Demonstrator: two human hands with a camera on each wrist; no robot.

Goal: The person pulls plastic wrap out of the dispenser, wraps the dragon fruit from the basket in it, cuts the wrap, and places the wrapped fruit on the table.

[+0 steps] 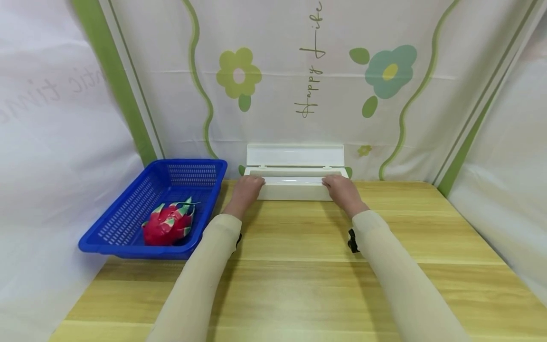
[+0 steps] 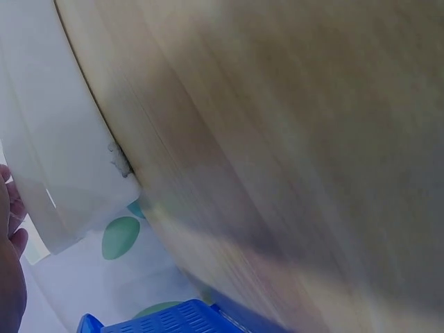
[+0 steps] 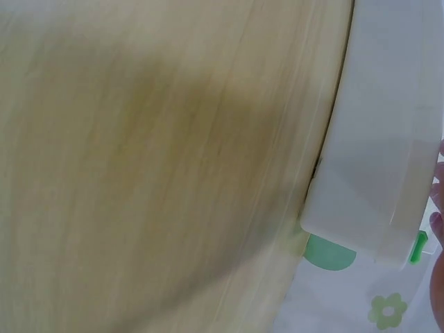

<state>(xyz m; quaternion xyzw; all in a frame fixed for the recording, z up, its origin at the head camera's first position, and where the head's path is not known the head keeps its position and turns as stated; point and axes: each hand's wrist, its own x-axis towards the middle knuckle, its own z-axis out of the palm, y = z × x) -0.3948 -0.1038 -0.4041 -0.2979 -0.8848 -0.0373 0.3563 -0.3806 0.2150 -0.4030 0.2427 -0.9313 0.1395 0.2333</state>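
A long white cling film dispenser [image 1: 295, 192] stands at the table's far edge, its lid [image 1: 295, 156] raised against the back curtain. Between my hands, a glossy pale strip of cling film [image 1: 294, 180] runs along the box's opening. With curled fingers, my left hand [image 1: 247, 189] holds the strip's left end at the box's upper front edge. My right hand [image 1: 342, 190] does the same at the right end. Both wrist views show only part of each hand, fingers above the box's top. A small green piece [image 3: 419, 247] shows on the box's end in the right wrist view.
A blue plastic basket [image 1: 124, 249] stands on the left side of the wooden table [image 1: 295, 294], with a red dragon fruit [image 1: 167, 225] in it. White printed curtains [image 1: 273, 118] enclose the back and both sides.
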